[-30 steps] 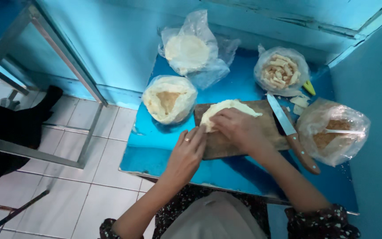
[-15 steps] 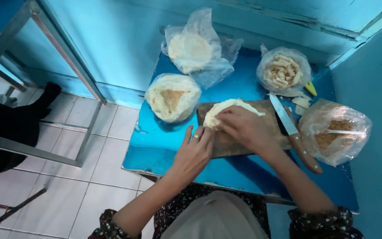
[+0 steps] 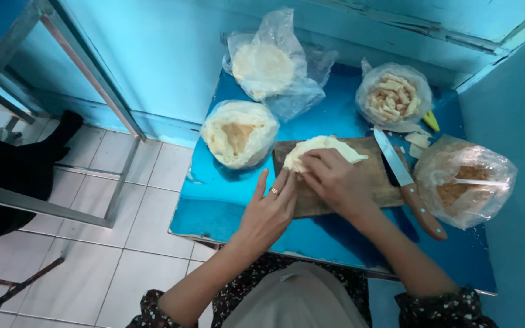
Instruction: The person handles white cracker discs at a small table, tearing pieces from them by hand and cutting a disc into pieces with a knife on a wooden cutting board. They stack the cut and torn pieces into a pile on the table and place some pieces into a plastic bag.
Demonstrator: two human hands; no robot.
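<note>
On the wooden cutting board, which lies on a glossy blue table, a pale, thin sheet of dough sits at the board's upper left part. Right hand rests on the sheet's near edge, fingers curled and pressed onto the dough; whether they pinch a fold cannot be told. Left hand lies flat at the board's left end, fingers together and extended, fingertips touching the dough beside the right hand; a ring shows on one finger. Knife with a wooden handle lies along the board's right edge, blade pointing away from the person. Just left of the board: an open plastic bag of stacked pale sheets. Far side of the table: a second bag holding a round pale stack, and a bag of pale cut strips. Right of the knife: a bag of brown crumbly filling with a white utensil in it.
</note>
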